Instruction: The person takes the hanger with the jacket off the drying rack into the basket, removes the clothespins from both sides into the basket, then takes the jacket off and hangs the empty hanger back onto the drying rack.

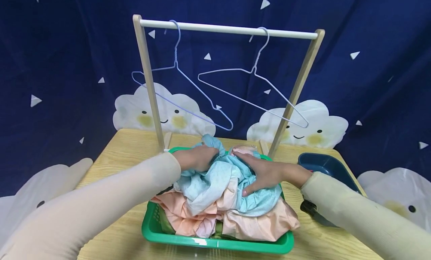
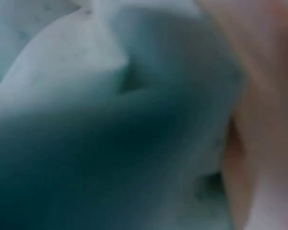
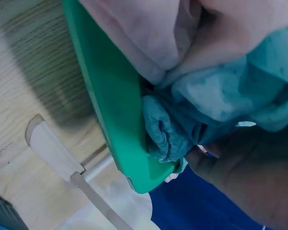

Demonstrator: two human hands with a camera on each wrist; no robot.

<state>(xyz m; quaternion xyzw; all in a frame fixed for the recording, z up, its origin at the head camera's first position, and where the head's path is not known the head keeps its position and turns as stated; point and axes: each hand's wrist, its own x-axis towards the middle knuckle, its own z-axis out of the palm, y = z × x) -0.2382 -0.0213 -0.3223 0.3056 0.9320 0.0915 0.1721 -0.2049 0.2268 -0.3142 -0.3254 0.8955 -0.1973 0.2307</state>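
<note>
A light blue garment [image 1: 215, 181] lies bunched on top of peach clothes [image 1: 256, 224] in a green plastic basket [image 1: 215, 243]. My left hand [image 1: 198, 158] grips the blue fabric at the back left of the pile, with a tuft of it rising beyond the fingers. In the left wrist view, blurred blue cloth [image 2: 134, 124] fills most of the picture. Spread over the right part of the same garment, my right hand [image 1: 267, 173] rests with its fingers extended and its thumb toward me. The right wrist view shows the blue garment's gathered edge [image 3: 165, 132] against the basket wall.
Behind the basket stands a wooden rack with a white rail [image 1: 219, 28]. A blue hanger [image 1: 198, 88] and a pale lilac hanger [image 1: 256, 71] hang from it. A dark blue bin [image 1: 331, 164] stands on the right of the wooden table [image 1: 116, 159], partly behind my right sleeve.
</note>
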